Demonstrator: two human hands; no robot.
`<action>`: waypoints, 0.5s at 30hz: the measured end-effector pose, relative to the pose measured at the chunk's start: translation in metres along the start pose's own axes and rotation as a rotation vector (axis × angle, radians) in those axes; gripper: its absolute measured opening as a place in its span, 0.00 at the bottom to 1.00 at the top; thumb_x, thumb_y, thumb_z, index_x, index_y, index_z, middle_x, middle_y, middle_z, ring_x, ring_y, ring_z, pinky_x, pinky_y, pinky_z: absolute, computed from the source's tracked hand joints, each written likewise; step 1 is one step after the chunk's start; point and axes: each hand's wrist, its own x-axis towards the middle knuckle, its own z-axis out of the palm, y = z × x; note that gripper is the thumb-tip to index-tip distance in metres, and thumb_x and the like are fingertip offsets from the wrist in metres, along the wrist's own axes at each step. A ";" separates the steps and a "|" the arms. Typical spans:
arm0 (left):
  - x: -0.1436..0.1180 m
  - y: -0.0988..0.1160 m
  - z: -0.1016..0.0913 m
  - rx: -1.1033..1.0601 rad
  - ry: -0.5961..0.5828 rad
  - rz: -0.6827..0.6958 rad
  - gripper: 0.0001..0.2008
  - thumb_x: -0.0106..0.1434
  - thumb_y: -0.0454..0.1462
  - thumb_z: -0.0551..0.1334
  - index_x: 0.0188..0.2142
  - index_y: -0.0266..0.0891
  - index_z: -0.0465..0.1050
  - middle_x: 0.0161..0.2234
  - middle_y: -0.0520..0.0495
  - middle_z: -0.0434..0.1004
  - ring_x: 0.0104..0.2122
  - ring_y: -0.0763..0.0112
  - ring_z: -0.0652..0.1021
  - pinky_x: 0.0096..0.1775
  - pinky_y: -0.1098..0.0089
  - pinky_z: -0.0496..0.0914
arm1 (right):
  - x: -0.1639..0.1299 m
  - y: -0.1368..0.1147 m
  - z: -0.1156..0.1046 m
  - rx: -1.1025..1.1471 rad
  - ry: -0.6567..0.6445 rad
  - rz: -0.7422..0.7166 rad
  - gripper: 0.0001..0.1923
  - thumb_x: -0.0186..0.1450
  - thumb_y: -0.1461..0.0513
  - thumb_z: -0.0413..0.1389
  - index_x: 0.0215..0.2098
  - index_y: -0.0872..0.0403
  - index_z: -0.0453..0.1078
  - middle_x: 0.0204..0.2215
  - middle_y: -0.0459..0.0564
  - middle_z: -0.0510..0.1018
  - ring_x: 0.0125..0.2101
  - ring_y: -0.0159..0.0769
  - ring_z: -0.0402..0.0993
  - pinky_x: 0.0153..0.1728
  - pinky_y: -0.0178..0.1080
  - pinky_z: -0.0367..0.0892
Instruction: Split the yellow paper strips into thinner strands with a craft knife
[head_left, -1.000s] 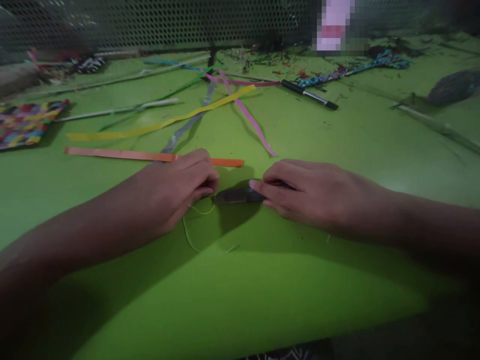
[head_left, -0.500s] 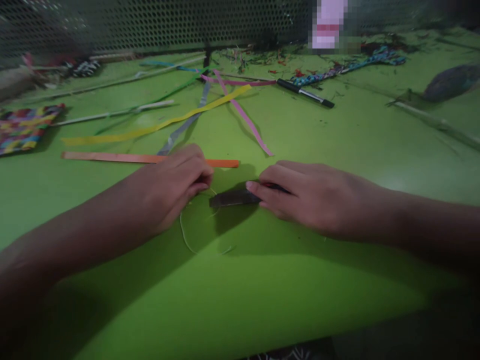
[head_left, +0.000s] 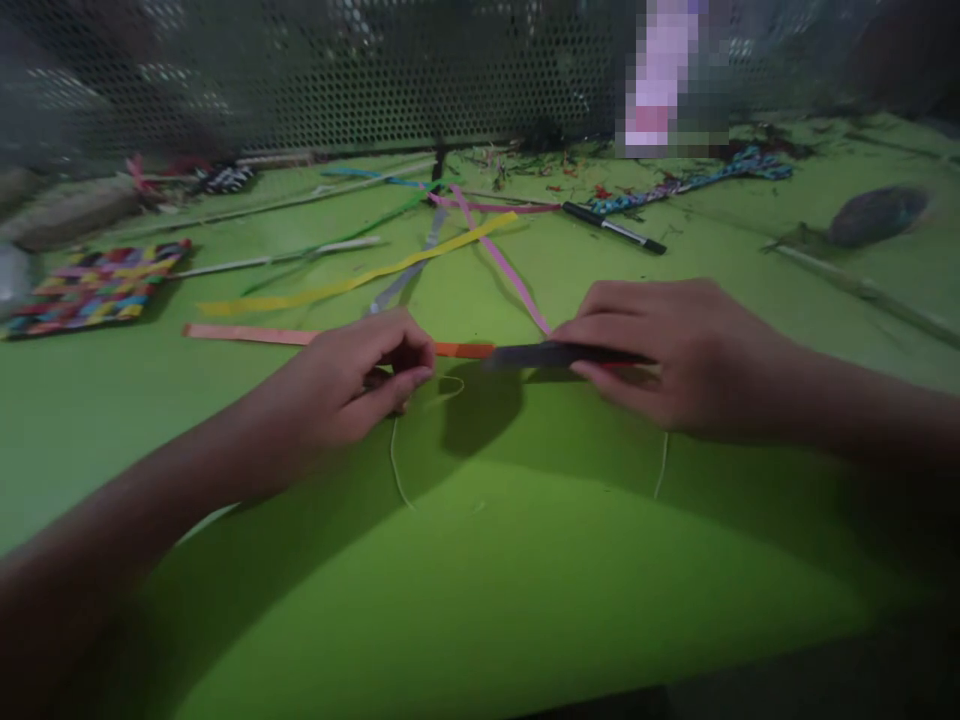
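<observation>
My right hand [head_left: 675, 350] is closed around a dark flat strip-like tool [head_left: 540, 354], held level just above the green table [head_left: 480, 560] and pointing left. My left hand [head_left: 360, 385] pinches a thin pale thread [head_left: 396, 465] between thumb and fingers; the thread loops on the table and trails toward me. A second bit of thread [head_left: 661, 465] hangs below my right hand. An orange paper strip [head_left: 247, 335] lies flat just behind my left hand, partly hidden by it.
Yellow [head_left: 352, 283], pink [head_left: 510, 265] and grey [head_left: 409, 275] paper strips fan out behind the hands. A black marker [head_left: 613, 227] lies at the back right, a woven multicoloured mat [head_left: 94, 288] at the left. A perforated metal screen [head_left: 337, 80] closes off the back, with scraps along it.
My right hand lifted the dark tool off the table and drew it rightward. My left hand stayed put, pinching the thread. The camera view tilted up slightly.
</observation>
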 end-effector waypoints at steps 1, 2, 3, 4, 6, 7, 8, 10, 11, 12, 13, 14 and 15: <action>0.000 0.000 0.001 -0.047 0.012 -0.029 0.04 0.67 0.37 0.56 0.37 0.41 0.68 0.29 0.50 0.72 0.26 0.69 0.72 0.26 0.70 0.65 | 0.000 0.005 -0.003 0.006 -0.017 0.018 0.13 0.68 0.62 0.53 0.47 0.55 0.76 0.36 0.52 0.77 0.31 0.32 0.68 0.29 0.36 0.58; 0.000 0.001 0.002 -0.092 0.027 -0.048 0.03 0.67 0.37 0.57 0.37 0.41 0.68 0.29 0.50 0.72 0.26 0.69 0.73 0.26 0.70 0.66 | 0.001 0.009 -0.006 0.007 -0.043 0.029 0.13 0.67 0.62 0.53 0.46 0.55 0.76 0.35 0.52 0.77 0.31 0.32 0.68 0.30 0.36 0.58; -0.001 0.002 0.003 -0.127 0.044 -0.052 0.03 0.67 0.37 0.57 0.36 0.41 0.68 0.29 0.50 0.72 0.26 0.69 0.73 0.26 0.71 0.67 | 0.002 0.012 -0.009 0.008 -0.074 0.027 0.12 0.67 0.62 0.54 0.45 0.55 0.77 0.35 0.52 0.77 0.31 0.33 0.68 0.30 0.36 0.59; -0.001 0.004 0.003 -0.142 0.065 -0.036 0.03 0.67 0.36 0.57 0.36 0.41 0.68 0.30 0.49 0.72 0.27 0.69 0.73 0.27 0.71 0.68 | 0.003 0.013 -0.011 0.012 -0.105 0.019 0.11 0.66 0.62 0.55 0.44 0.55 0.77 0.35 0.53 0.77 0.32 0.34 0.68 0.31 0.37 0.59; -0.001 0.008 0.004 -0.088 0.117 0.040 0.02 0.67 0.35 0.57 0.36 0.40 0.67 0.32 0.49 0.71 0.28 0.70 0.73 0.29 0.70 0.70 | 0.008 0.009 -0.016 0.046 -0.118 0.012 0.10 0.64 0.62 0.57 0.42 0.55 0.77 0.37 0.54 0.76 0.36 0.37 0.70 0.36 0.38 0.61; -0.002 0.010 0.004 -0.024 0.154 0.100 0.03 0.67 0.34 0.57 0.35 0.40 0.67 0.33 0.48 0.71 0.29 0.70 0.73 0.30 0.70 0.70 | 0.012 0.004 -0.018 0.089 -0.091 0.022 0.10 0.64 0.62 0.57 0.41 0.56 0.77 0.39 0.54 0.76 0.38 0.38 0.70 0.38 0.39 0.62; -0.002 0.012 0.004 0.055 0.196 0.162 0.03 0.67 0.33 0.56 0.35 0.40 0.66 0.34 0.48 0.71 0.29 0.71 0.72 0.30 0.70 0.69 | 0.016 -0.002 -0.020 0.152 -0.050 0.051 0.10 0.65 0.61 0.57 0.41 0.56 0.77 0.39 0.54 0.76 0.39 0.37 0.70 0.39 0.39 0.63; -0.003 0.015 0.004 0.211 0.287 0.282 0.03 0.67 0.32 0.55 0.35 0.39 0.66 0.35 0.47 0.70 0.28 0.71 0.70 0.30 0.69 0.68 | 0.026 -0.020 -0.021 0.328 0.039 0.156 0.10 0.67 0.61 0.54 0.41 0.58 0.76 0.37 0.53 0.77 0.36 0.33 0.71 0.37 0.36 0.64; -0.004 0.016 0.004 0.273 0.326 0.328 0.04 0.67 0.31 0.55 0.36 0.39 0.66 0.35 0.47 0.71 0.28 0.71 0.70 0.29 0.69 0.68 | 0.032 -0.030 -0.021 0.422 0.066 0.212 0.11 0.68 0.61 0.53 0.42 0.59 0.75 0.34 0.51 0.77 0.32 0.31 0.71 0.35 0.35 0.64; -0.005 0.017 0.003 0.321 0.355 0.364 0.03 0.67 0.31 0.55 0.37 0.39 0.66 0.35 0.47 0.71 0.28 0.71 0.70 0.29 0.69 0.67 | 0.037 -0.040 -0.019 0.504 0.076 0.253 0.11 0.68 0.60 0.53 0.42 0.59 0.74 0.31 0.50 0.76 0.29 0.29 0.70 0.32 0.33 0.63; -0.005 0.019 0.003 0.355 0.372 0.388 0.03 0.67 0.32 0.55 0.37 0.39 0.66 0.35 0.46 0.71 0.28 0.70 0.70 0.28 0.69 0.67 | 0.042 -0.049 -0.017 0.563 0.078 0.276 0.11 0.68 0.60 0.54 0.42 0.60 0.73 0.29 0.48 0.76 0.27 0.28 0.68 0.30 0.32 0.62; -0.006 0.020 0.002 0.376 0.382 0.406 0.03 0.68 0.32 0.55 0.38 0.39 0.66 0.34 0.46 0.71 0.28 0.70 0.71 0.28 0.69 0.67 | 0.046 -0.057 -0.014 0.592 0.092 0.282 0.11 0.66 0.60 0.56 0.42 0.60 0.73 0.27 0.47 0.75 0.26 0.27 0.67 0.29 0.31 0.61; -0.007 0.021 0.001 0.383 0.388 0.417 0.03 0.68 0.32 0.55 0.38 0.39 0.66 0.34 0.46 0.71 0.28 0.70 0.71 0.28 0.69 0.67 | 0.049 -0.063 -0.010 0.593 0.118 0.278 0.10 0.65 0.61 0.57 0.41 0.60 0.72 0.26 0.46 0.74 0.25 0.26 0.66 0.28 0.31 0.59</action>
